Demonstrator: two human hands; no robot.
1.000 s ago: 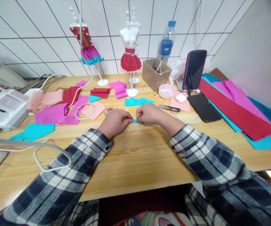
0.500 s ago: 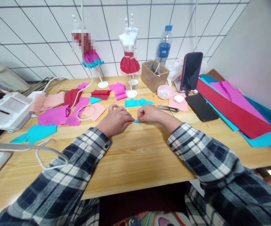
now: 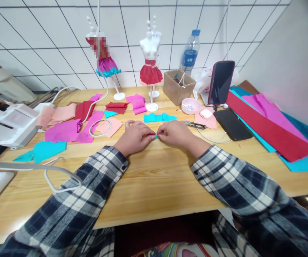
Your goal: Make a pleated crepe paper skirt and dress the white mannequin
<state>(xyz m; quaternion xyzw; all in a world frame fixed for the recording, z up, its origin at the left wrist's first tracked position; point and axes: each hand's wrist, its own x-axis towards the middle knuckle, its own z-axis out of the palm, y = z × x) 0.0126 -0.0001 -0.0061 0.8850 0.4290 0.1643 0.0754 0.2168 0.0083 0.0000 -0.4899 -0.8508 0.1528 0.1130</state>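
At the left of the wooden table (image 3: 148, 185), a turquoise scrap (image 3: 49, 151) lies nearer the person than some rumpled magenta material (image 3: 61, 131), and next along, a pale cable loop (image 3: 90, 130) rests partly over a peach square (image 3: 114, 127). Then comes the left hand (image 3: 135, 138), back upward, thumb and fingers drawn in to a close pinch that seems to have the left end of a small blue piece (image 3: 157, 136). That piece sits low at the table surface, in the narrow gap between the two sets of fingertips: off to the right of the left pinch, off to the left of the other. Neither hand is clearly the nearer, since both appear to touch it. Only a sliver shows, too little for me to tell its long axis, though the gap it spans runs side to side. The right hand (image 3: 175, 134) is bent inward, thumb against forefinger, apparently nipping the right end. Just beyond the hands a folded turquoise strip (image 3: 156, 117) lies sideways, and past the right knuckles are dark-handled snips (image 3: 197, 125), a phone (image 3: 233, 124) lying flat, and a long red strip (image 3: 272, 125) slanting toward the table's right end.
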